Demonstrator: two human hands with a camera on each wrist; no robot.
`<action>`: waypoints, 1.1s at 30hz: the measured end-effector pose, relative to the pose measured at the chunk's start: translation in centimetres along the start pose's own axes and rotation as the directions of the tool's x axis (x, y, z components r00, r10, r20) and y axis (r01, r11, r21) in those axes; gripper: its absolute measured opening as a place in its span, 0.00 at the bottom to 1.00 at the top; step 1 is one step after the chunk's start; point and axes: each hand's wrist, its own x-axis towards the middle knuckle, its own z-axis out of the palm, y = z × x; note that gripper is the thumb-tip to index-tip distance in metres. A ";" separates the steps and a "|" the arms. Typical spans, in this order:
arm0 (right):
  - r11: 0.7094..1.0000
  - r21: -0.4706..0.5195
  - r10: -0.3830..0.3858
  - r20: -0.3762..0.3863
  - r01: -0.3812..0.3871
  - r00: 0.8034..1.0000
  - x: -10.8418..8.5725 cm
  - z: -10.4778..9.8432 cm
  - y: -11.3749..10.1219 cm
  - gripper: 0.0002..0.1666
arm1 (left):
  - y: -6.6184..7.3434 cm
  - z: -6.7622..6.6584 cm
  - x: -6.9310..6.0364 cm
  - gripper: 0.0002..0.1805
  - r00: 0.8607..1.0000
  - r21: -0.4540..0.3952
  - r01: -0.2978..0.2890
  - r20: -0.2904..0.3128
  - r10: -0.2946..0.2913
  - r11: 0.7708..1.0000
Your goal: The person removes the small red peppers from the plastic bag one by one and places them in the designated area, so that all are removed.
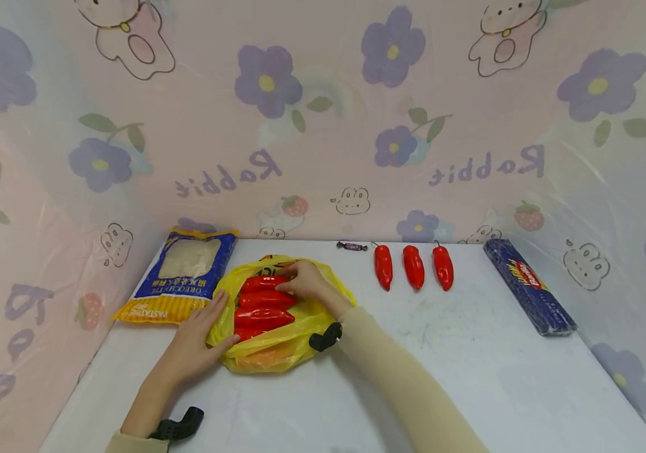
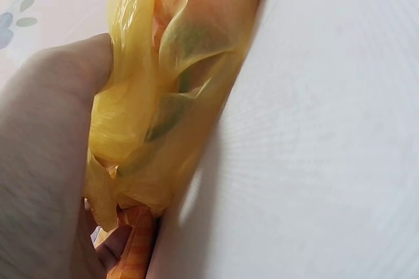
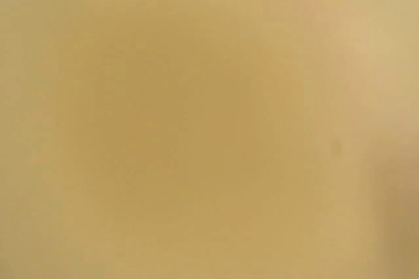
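In the head view, a yellow plastic bag [image 1: 277, 352] lies with its mouth spread and several glossy red peppers [image 1: 266, 316] stacked inside. My left hand [image 1: 195, 343] holds the bag's left side, thumb at the front and fingers along the rim. Up close, the left wrist view has my left thumb [image 2: 85, 63] against the thin yellow plastic [image 2: 134, 109], with orange and green shapes showing through it. My right hand [image 1: 311, 284] reaches into the bag's upper right and pinches the end of the topmost red pepper [image 1: 263, 284]. Only a yellow blur fills the right wrist view.
A blue and yellow pasta bag [image 1: 187, 283] lies left of the yellow bag. Toward the back are a small wrapped candy [image 1: 352, 246] and a row of three red peppers [image 1: 413, 267]. A dark blue spaghetti pack [image 1: 529, 286] lies at the right edge of the white table [image 1: 470, 365].
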 end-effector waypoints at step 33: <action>0.995 -0.079 -0.061 -0.052 0.057 0.997 -1.4 -1.2 -1.3 0.19 | -0.2 0.1 0.2 0.52 1.000 -0.001 0.018 0.008 -0.018 1.000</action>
